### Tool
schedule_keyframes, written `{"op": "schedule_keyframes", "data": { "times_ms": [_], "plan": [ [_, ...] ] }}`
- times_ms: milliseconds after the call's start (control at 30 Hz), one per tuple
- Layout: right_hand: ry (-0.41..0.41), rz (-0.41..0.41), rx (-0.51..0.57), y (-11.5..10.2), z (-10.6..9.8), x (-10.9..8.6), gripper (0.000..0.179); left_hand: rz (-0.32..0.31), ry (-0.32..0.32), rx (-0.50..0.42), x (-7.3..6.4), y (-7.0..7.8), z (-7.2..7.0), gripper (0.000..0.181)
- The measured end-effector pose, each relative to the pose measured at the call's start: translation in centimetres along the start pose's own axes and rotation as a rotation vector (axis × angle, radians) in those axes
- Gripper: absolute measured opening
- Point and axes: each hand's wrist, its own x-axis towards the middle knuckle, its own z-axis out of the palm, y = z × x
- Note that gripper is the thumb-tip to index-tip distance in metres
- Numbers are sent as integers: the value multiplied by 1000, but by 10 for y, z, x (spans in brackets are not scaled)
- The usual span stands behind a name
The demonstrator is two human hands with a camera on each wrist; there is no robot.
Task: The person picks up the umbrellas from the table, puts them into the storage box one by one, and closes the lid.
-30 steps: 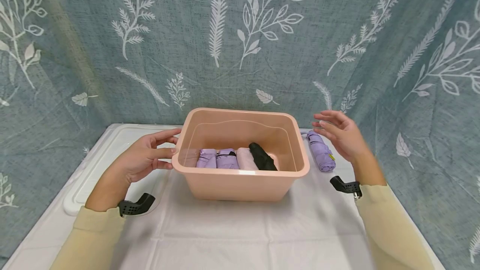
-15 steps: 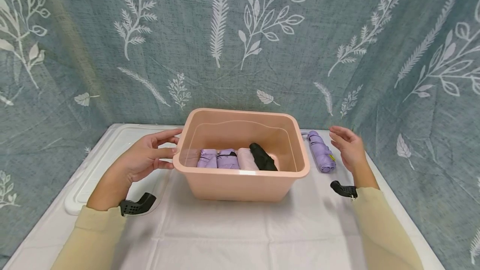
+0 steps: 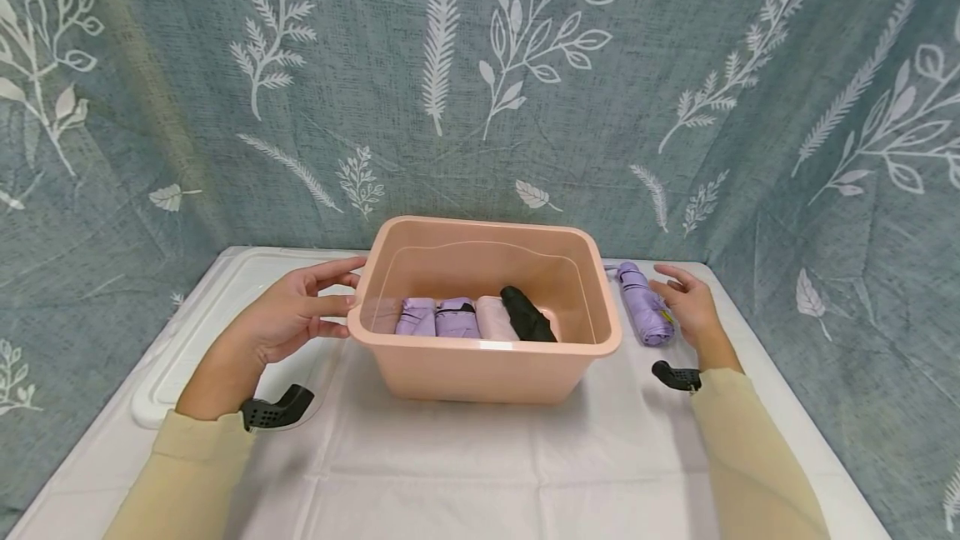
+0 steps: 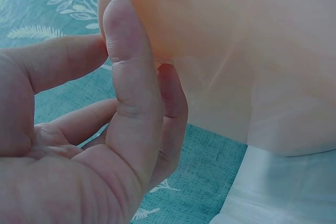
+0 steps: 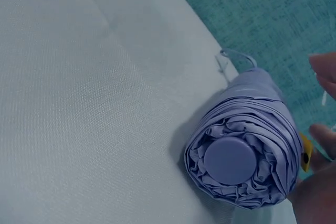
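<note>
A peach plastic storage bin [image 3: 472, 375] stands in the middle of the table in the head view. My left hand [image 3: 281, 319] holds its left end, thumb [image 4: 128, 66] and fingertips against the wall just at the rim. Inside lie two rolled purple bundles [image 3: 456, 320], a pale pink one [image 3: 494, 318] and a black one [image 3: 527, 315]. Right of the bin, a folded purple umbrella [image 3: 645, 307] lies on the table, its round end [image 5: 230, 161] facing the right wrist camera. My right hand [image 3: 693, 311] is at the umbrella's right side, fingers loosely bent and not wrapped round it.
A whitish lid [image 3: 243, 286] lies flat at the left, partly beneath my left forearm. White cloth [image 3: 435, 473] covers the table. Patterned blue-green curtains [image 3: 390, 90] hang close behind and at both sides.
My right hand has dropped from above the umbrella, moving right and then down to its right side. The left hand and the bin stay in place.
</note>
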Motion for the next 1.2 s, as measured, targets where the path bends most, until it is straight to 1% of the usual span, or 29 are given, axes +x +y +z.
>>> {"op": "schedule_keyframes", "data": {
  "times_ms": [67, 200, 300, 500, 633, 900, 1200],
  "plan": [
    [-56, 13, -43, 1, 1, 1, 60, 2, -2, -1, 0, 0, 0, 70],
    [-141, -9, -165, 1, 4, 2, 62, 0, 0, 7, 0, 1, 1, 70],
    [-160, -17, -210, 1, 6, 2, 58, -3, 4, 14, 1, 1, 2, 71],
    [-185, 25, -249, -1, 8, 3, 56, 0, 6, 28, 2, -1, 3, 71],
    [-187, 52, -245, -2, 9, 4, 57, 2, 4, 26, 1, -1, 3, 71],
    [-200, 67, -236, -2, 11, 6, 59, 5, 3, 20, 0, 1, 3, 70],
    [-207, 90, -218, 0, 15, 10, 59, 7, 0, 22, -1, -2, 1, 69]
  ]
}}
